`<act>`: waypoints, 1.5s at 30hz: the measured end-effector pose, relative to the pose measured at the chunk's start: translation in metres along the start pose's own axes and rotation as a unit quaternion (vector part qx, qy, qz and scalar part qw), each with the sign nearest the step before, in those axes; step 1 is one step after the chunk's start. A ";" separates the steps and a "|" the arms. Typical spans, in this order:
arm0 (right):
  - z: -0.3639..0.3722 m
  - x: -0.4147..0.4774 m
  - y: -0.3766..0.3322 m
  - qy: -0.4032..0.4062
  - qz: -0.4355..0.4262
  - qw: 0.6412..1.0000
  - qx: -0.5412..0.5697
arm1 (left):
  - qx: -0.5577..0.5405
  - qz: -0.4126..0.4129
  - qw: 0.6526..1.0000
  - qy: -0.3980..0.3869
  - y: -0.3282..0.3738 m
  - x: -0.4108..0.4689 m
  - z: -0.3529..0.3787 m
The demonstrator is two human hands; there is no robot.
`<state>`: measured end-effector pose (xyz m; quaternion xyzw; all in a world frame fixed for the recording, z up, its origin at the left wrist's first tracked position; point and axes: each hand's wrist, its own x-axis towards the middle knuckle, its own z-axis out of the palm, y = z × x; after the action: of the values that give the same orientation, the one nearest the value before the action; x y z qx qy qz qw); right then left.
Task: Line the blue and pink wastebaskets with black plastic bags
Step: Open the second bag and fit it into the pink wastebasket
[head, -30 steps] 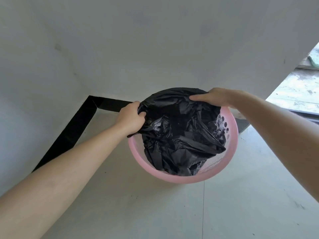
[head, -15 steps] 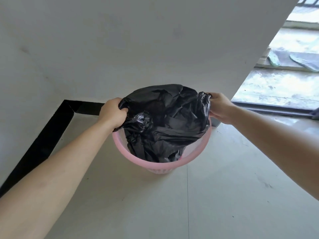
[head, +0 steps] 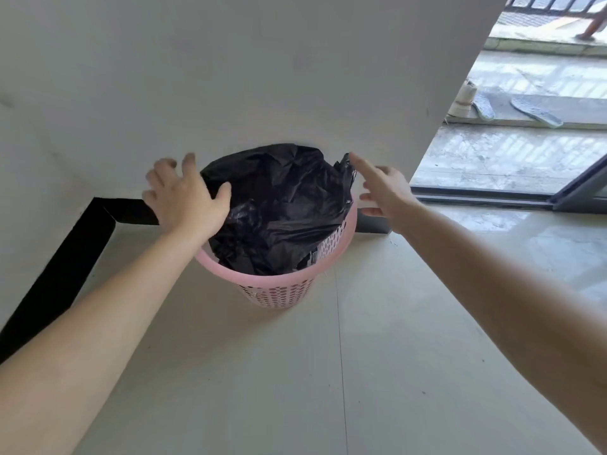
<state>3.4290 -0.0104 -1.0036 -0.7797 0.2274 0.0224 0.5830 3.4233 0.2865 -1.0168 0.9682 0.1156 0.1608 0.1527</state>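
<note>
Hands [head: 187,198] [head: 382,188] spread, seemingly off black bag [head: 279,208].

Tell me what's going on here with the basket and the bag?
A person is lining a pink wastebasket on the floor with a black plastic bag. The bag sits bunched inside, standing above the far rim, not folded over the near rim. Both hands are open: the left hand and right hand flank it, gripping nothing.

**Bare Arms, Nothing Worn**

Two bare forearms are seen, entering from 7 and 4 o'clock. No sleeves, watches, rings or gloves are worn. The left hand [head: 188,200] and right hand [head: 386,192] are uncovered; short, unpainted nails are shown.
</note>
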 end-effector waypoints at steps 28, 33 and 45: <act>0.016 0.000 0.041 0.038 -0.003 0.998 0.059 | -0.041 0.449 0.881 0.143 0.057 -0.113 0.003; 0.021 -0.013 0.076 -0.013 0.039 0.993 0.107 | -0.069 0.402 0.904 0.132 0.055 -0.110 0.003; 0.012 -0.038 0.067 0.245 -0.018 0.968 0.048 | -0.166 0.323 0.928 0.085 0.086 -0.121 0.008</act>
<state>3.3718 -0.0009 -1.0565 -0.7363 0.3495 -0.1909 0.5470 3.3295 0.1717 -1.0286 0.8967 -0.2192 0.3004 0.2402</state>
